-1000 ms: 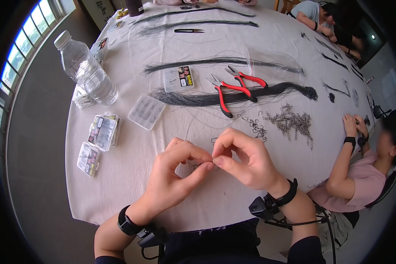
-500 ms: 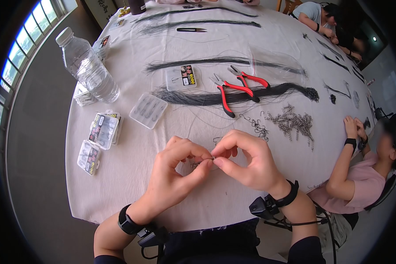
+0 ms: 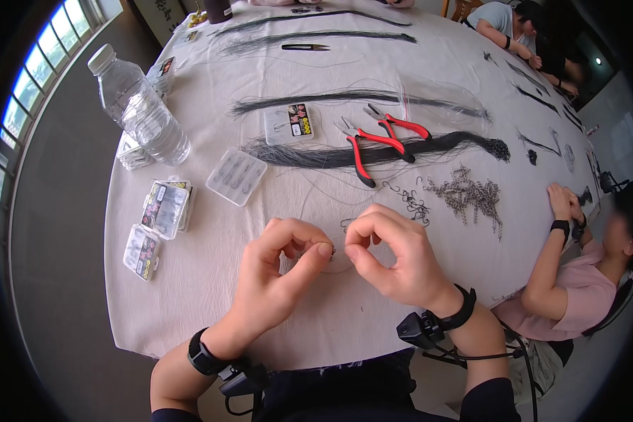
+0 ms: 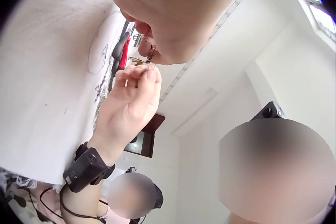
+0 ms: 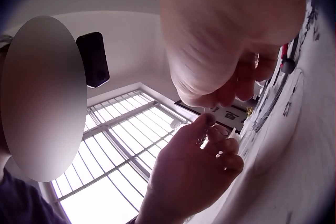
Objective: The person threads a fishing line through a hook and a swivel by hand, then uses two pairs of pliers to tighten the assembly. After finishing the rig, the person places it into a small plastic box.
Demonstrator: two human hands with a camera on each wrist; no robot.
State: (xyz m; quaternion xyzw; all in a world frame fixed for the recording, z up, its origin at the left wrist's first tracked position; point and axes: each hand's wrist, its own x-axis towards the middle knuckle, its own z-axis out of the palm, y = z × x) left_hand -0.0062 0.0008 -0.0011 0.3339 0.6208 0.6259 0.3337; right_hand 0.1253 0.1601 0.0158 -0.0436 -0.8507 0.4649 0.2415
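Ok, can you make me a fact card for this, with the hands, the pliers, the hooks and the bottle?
Left hand: pinches small metal bits
Right hand: close by, thumb and forefinger together; anything between them is too small to tell
Pliers: two, red handles; one lies across a thick dark bundle
Hooks: loose, between the right hand and the pliers; more in a clear box
Bottle: clear, cap on
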